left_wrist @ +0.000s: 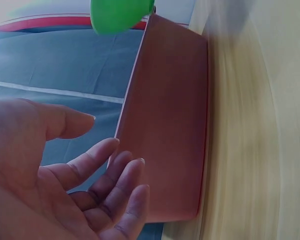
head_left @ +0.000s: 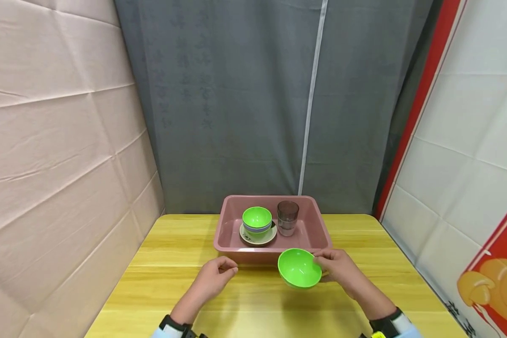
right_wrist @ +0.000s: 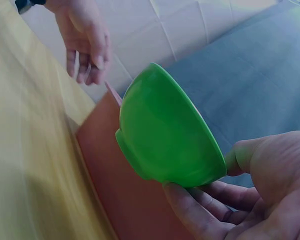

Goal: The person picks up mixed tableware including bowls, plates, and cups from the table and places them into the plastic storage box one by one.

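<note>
A bright green bowl (head_left: 300,268) is tilted in the air just in front of a pink plastic basin (head_left: 247,256). My right hand (head_left: 340,270) pinches its right rim, thumb on the inner side and fingers beneath, as the right wrist view shows on the bowl (right_wrist: 165,130). My left hand (head_left: 217,277) hovers near the basin's front left corner with loosely curled fingers and nothing in them; in the left wrist view that hand (left_wrist: 75,175) is apart from the basin wall (left_wrist: 165,120).
Inside the basin, stacked bowls with a green one (head_left: 257,217) on top stand on a patterned plate (head_left: 250,238). Right of them is a dark see-through cup (head_left: 287,218). The basin sits at the back of a wooden table (head_left: 173,253), before a grey curtain (head_left: 236,103).
</note>
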`<state>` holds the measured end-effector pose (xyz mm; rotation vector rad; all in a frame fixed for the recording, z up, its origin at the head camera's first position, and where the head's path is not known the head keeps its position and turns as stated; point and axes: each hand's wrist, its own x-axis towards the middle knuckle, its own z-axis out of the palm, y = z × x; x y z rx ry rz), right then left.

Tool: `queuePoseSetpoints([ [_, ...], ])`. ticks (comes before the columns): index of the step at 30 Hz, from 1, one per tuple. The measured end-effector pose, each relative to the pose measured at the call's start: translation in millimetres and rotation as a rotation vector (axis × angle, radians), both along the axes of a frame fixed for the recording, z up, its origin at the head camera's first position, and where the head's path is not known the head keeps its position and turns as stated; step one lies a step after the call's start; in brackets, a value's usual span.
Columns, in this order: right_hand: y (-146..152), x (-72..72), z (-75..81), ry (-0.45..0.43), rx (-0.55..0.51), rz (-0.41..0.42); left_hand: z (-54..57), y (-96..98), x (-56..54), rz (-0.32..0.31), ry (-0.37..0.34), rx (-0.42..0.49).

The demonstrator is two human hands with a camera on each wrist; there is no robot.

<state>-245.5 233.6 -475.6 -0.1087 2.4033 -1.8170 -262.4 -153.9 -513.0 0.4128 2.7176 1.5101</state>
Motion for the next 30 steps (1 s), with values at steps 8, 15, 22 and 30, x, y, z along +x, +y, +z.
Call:
queuePoseSetpoints([
  [8, -29, -3.3, -18.0, 0.017, -0.023, 0.035, -4.3, 22.0, -0.6, -0.055, 0.012, 0.071],
  [15, -53, -5.8, -36.1, 0.059, -0.034, 0.015, -10.7, 40.8, 2.3, -0.074, -0.010, 0.207],
  [22, -65, -1.2, -43.1, 0.074, -0.011, -0.020, -15.5, 54.6, 6.7, -0.087, -0.139, 0.395],
  [30, -71, 0.5, -51.6, 0.053, -0.045, -0.049, -20.1, 59.8, 10.2, -0.083, -0.163, 0.409],
])
